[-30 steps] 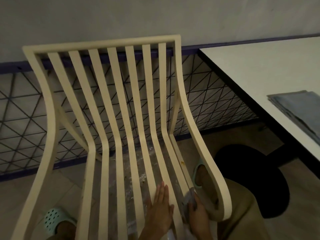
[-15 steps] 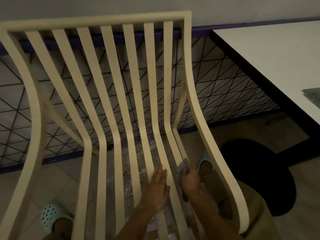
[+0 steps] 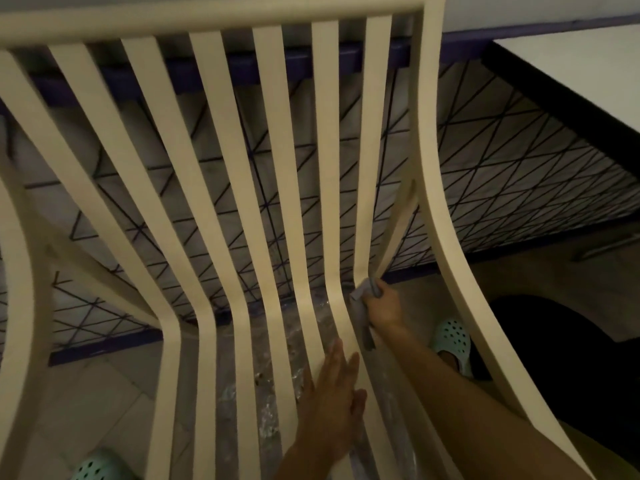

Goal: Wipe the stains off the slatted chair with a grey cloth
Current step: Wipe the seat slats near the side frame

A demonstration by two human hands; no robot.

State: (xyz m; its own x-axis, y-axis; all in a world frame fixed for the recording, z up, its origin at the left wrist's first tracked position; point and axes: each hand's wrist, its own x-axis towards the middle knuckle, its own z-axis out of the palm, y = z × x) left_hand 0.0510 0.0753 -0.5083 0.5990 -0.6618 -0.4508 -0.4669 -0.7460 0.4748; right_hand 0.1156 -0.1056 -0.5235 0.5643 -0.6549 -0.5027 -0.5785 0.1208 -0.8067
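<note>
A cream slatted chair [image 3: 239,188] fills most of the view, its slats bending where back meets seat. My right hand [image 3: 382,304] is shut on a small grey cloth [image 3: 362,306] and presses it against the rightmost slat at the bend. A strip of the cloth hangs down along that slat. My left hand [image 3: 332,400] lies flat with fingers together on the seat slats, a little nearer to me than the right hand.
A white table with a dark edge [image 3: 571,84] stands at the upper right. Behind the chair runs a dark wire grid [image 3: 519,188] along the wall. Pale green clogs [image 3: 452,336] and a dark round base [image 3: 568,358] are on the floor.
My right hand has slid the cloth up the rightmost slat from the seat front to the bend. My left hand stayed flat on the seat. The view has closed in on the chair.
</note>
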